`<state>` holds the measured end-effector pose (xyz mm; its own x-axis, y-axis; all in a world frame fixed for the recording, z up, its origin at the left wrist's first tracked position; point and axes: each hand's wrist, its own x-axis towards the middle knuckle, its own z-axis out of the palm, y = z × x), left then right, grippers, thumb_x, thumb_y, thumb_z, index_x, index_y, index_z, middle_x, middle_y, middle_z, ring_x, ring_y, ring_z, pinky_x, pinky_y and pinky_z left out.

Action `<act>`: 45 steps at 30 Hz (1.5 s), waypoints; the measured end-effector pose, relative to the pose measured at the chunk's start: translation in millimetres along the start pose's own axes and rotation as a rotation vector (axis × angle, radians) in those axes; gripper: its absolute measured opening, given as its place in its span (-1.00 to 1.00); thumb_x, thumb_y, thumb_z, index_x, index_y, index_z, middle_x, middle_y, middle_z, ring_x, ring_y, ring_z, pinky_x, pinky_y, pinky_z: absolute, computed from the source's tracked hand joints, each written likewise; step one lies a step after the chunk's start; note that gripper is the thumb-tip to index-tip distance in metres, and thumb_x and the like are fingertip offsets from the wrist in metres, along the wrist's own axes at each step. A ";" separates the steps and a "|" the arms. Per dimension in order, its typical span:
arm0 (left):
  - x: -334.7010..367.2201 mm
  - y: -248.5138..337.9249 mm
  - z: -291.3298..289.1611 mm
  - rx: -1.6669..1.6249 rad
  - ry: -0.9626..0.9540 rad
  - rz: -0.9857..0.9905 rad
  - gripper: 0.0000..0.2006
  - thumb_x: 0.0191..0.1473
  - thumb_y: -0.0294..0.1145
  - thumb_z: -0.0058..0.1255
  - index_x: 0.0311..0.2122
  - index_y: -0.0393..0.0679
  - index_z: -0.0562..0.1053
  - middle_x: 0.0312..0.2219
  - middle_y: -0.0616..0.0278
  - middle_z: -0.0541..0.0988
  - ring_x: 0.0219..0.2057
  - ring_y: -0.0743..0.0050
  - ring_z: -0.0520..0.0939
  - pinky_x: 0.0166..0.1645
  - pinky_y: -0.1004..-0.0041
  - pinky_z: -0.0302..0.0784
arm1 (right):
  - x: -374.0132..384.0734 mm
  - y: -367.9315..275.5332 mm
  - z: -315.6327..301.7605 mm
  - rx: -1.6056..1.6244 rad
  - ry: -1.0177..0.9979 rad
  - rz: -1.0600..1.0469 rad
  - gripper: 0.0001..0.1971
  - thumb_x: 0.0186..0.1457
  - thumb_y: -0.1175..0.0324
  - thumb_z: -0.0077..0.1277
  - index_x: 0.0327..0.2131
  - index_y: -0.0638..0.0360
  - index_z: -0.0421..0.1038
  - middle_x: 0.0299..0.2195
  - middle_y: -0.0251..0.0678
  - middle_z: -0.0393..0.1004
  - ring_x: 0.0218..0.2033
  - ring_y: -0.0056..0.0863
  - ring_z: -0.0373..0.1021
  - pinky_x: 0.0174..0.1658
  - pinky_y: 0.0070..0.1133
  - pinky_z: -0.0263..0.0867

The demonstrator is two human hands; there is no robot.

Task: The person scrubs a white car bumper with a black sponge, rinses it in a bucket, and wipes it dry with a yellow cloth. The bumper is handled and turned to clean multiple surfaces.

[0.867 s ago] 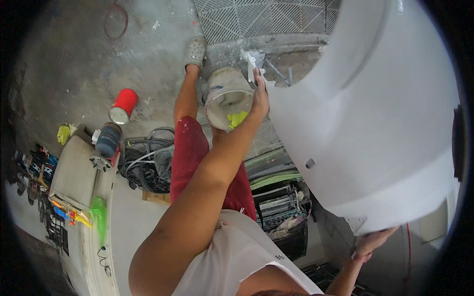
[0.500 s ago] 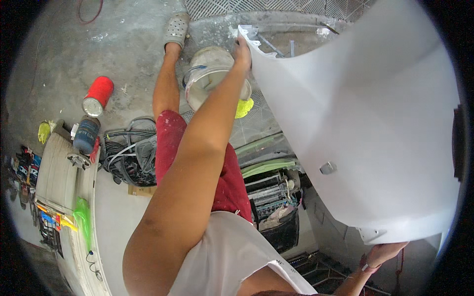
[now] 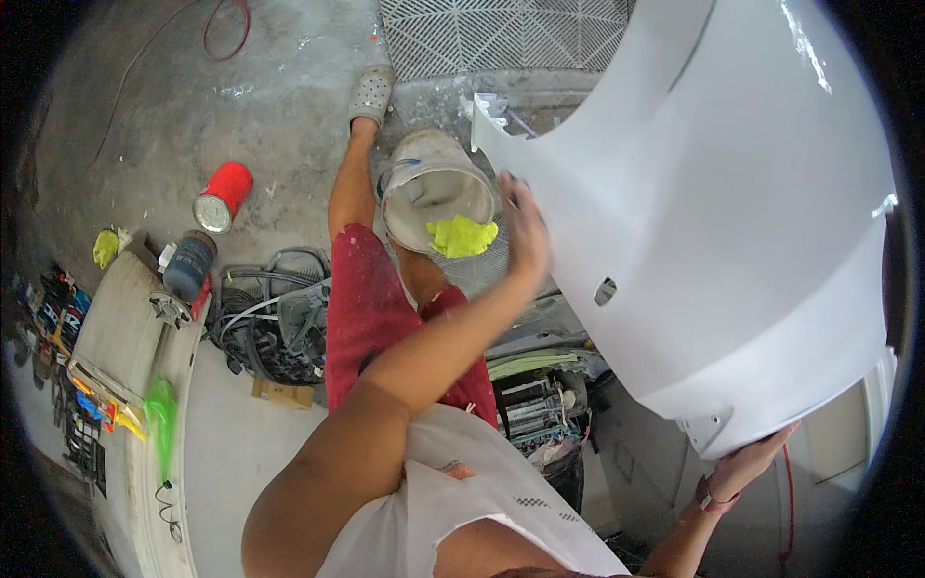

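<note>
The left hand (image 3: 527, 236) has moved down from the far corner of the white panel (image 3: 732, 250), fingers loosely extended beside its edge, contact unclear; the right hand (image 3: 750, 469) grips its lower end. Left of the left hand: a bucket (image 3: 436, 150), yellow cloth (image 3: 462, 237).

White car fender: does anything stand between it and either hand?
Nothing visible does. The right hand holds the white car fender directly at its lower end. The left hand is beside the fender's left edge, blurred, so contact is unclear; the bucket is left of that hand, out of the way.
</note>
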<state>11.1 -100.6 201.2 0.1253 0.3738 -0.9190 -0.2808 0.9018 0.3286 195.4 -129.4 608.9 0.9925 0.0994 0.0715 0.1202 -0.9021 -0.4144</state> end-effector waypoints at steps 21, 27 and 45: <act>44.6 80.3 -40.9 0.619 -0.304 0.396 -0.42 0.56 -0.07 -0.47 0.49 -0.16 0.15 0.41 -0.25 0.28 0.43 -0.30 0.28 0.48 0.16 0.19 | 16.6 27.4 -24.5 -0.236 -0.133 -0.241 -0.34 0.52 0.12 -0.22 0.53 0.19 -0.05 0.43 -0.04 0.16 0.35 -0.18 0.30 0.31 -0.26 0.35; 0.8 90.3 -30.8 0.553 -0.282 0.697 -0.44 0.52 -0.25 -0.33 0.49 -0.28 0.10 0.37 -0.33 0.33 0.39 -0.32 0.36 0.43 0.16 0.29 | 0.2 -0.1 2.9 0.024 -0.008 0.023 -0.28 0.55 -0.09 -0.30 0.52 0.21 0.00 0.45 -0.16 0.17 0.42 -0.25 0.20 0.42 -0.28 0.15; 221.5 31.6 -71.4 0.995 -0.276 0.270 -0.50 0.49 -0.10 -0.33 0.37 -0.10 0.36 0.19 -0.27 0.53 0.22 -0.36 0.52 0.34 0.01 0.41 | 18.7 30.1 -45.3 -0.601 -0.107 -0.369 -0.34 0.53 0.00 -0.21 0.48 0.22 0.04 0.37 -0.09 0.24 0.34 -0.23 0.29 0.32 -0.23 0.31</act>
<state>-37.9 -4.8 -7.5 0.4208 0.5113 -0.7493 0.5561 0.5071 0.6584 216.5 -173.8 638.9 0.8900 0.4558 0.0085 0.4457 -0.8739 0.1939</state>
